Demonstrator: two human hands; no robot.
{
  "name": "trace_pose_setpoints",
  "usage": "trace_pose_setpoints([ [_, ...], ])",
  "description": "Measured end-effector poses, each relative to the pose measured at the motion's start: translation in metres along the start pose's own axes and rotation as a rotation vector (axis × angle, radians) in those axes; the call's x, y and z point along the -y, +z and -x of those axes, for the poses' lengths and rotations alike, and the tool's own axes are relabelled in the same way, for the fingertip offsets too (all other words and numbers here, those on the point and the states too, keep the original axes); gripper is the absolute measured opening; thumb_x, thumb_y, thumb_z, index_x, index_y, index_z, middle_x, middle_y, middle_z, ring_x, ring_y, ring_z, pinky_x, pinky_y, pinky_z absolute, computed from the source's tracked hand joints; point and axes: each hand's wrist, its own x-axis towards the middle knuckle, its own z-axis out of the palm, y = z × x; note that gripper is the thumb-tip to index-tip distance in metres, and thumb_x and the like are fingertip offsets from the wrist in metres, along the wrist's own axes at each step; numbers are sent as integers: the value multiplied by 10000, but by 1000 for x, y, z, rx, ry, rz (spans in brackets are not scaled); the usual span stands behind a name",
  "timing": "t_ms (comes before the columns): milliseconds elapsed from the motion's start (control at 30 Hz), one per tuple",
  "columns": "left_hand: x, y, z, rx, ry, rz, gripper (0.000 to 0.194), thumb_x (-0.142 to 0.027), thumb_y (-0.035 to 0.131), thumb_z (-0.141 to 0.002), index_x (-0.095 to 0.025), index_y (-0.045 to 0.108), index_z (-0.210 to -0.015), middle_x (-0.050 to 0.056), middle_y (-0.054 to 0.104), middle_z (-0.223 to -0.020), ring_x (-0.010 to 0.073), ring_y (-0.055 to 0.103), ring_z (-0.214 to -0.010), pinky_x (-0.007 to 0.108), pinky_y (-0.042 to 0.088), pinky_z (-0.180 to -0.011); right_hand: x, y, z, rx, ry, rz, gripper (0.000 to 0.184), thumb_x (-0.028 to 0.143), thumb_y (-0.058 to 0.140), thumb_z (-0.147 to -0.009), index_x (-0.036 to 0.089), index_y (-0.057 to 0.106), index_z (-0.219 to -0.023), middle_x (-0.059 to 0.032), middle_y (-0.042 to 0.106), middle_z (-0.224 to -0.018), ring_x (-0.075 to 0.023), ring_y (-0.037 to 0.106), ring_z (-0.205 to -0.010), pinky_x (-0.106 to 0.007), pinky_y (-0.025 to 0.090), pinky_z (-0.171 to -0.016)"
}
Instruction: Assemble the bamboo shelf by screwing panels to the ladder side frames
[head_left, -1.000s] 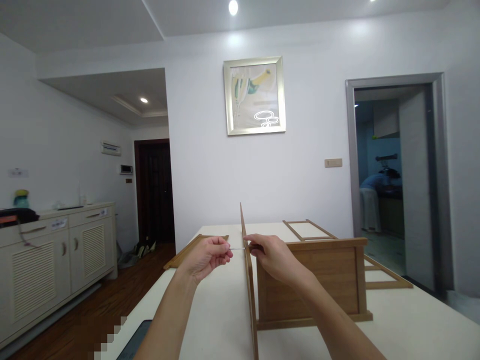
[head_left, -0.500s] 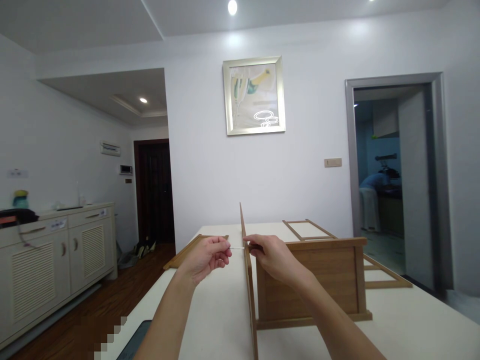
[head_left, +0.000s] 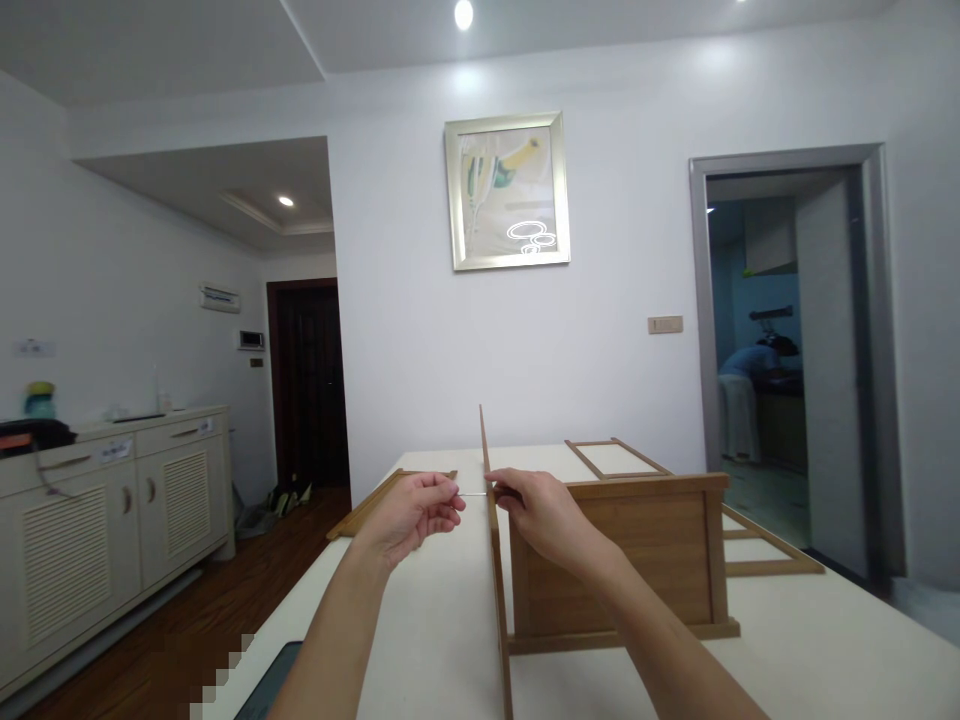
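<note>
Head view: left fingers (head_left: 442, 486) pinching a thin rod (head_left: 472, 494), right fingers (head_left: 501, 477) gripping the upright panel (head_left: 498, 575), whose wobble could knock them askew.

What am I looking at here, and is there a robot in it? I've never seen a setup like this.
There is no robot: these are a person's two bare hands. The pictures all come from one camera worn on that person's head, looking forward and down.

On the pale table a thin wooden panel stands on edge. To its right is a wooden box-like piece. Wooden frames lie around: a left frame, a back frame and a right frame.

The left hand pinches a thin, pale rod pointing at the panel. The right hand is at the panel's other side; whether it grips anything is hidden.
</note>
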Motion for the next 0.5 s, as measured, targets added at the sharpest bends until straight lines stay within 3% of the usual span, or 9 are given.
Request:
trace_pose_setpoints([
  [200,1,0,0,0,12,-4,190,-218,758,-780,-119,596,-780,88,703,-745,114,651,-575,195,526,-536,4,-5,3,23,-28,26,359,156,489,-872,204,698,-1160,-80,744,-1102,-215,680,-986,-300,477,-859],
  [333,1,-1,0,9,4,-2,211,-233,779,-762,-120,601,-781,88,702,-748,117,651,-575,204,529,-542,9,-10,5,61,-43,16,462,95,506,-768,191,686,-1183,-81,738,-1119,-232,667,-1011,-313,480,-883],
  [500,0,0,0,16,15,-8,224,-243,791,-748,-121,603,-762,85,699,-737,119,649,-572,209,530,-545,11,-17,7,77,-25,-28,536,134,540,-761,175,627,-1289,-101,709,-1192,-249,645,-1056,-354,473,-938],
])
